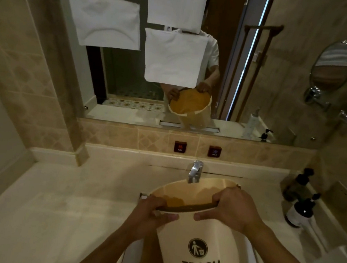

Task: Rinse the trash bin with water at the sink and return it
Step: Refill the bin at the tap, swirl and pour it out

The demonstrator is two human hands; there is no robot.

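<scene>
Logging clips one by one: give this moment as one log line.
bin tilted under tap | left hand on rim | right hand on rim | no water visible

Bin (pixel 196 251): cream plastic, smooth, matt; black printed label; darker rim band.
Tap (pixel 195 171): polished metal, glossy.
Counter (pixel 53 204): pale stone-like slab, smooth, slight sheen.
Wall tiles (pixel 125 137): beige, patterned, satin finish.
Mirror (pixel 121 72): glass, glossy; white paper sheets (pixel 174 56) on it, matt, slightly wrinkled.
Round mirror (pixel 332 64): chrome frame, shiny.
Bottles (pixel 299 209): dark, glossy, whether glass or plastic unclear.
</scene>
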